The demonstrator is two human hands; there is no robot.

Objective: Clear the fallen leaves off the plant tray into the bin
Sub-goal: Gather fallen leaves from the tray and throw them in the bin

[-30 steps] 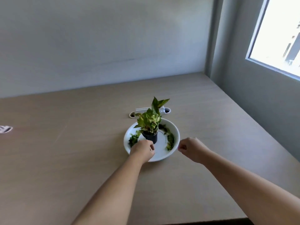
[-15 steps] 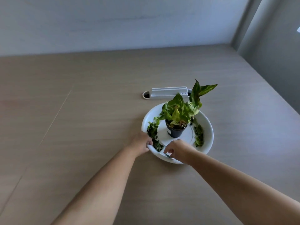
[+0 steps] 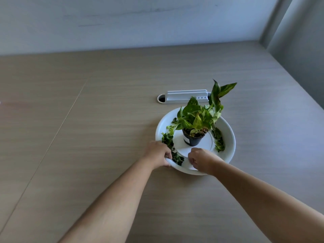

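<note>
A round white plant tray (image 3: 229, 135) lies on the wooden table, with a small dark pot (image 3: 192, 140) of green and yellow leaves standing in its middle. Fallen leaves lie in the tray's groove, a dark heap on the left (image 3: 171, 146) and a paler strip on the right (image 3: 219, 142). My left hand (image 3: 157, 153) grips the tray's near left rim beside the dark heap. My right hand (image 3: 201, 160) is over the near rim with fingers curled down; whether it holds anything is hidden. No bin is in view.
A white cable-port cover with a dark hole (image 3: 184, 98) sits in the table just behind the tray. A grey wall runs along the table's far edge, and another wall borders it on the right.
The view swung down and left. My left hand shifted from the pot to the tray's left rim. My right hand came in from right of the tray onto its near rim.
</note>
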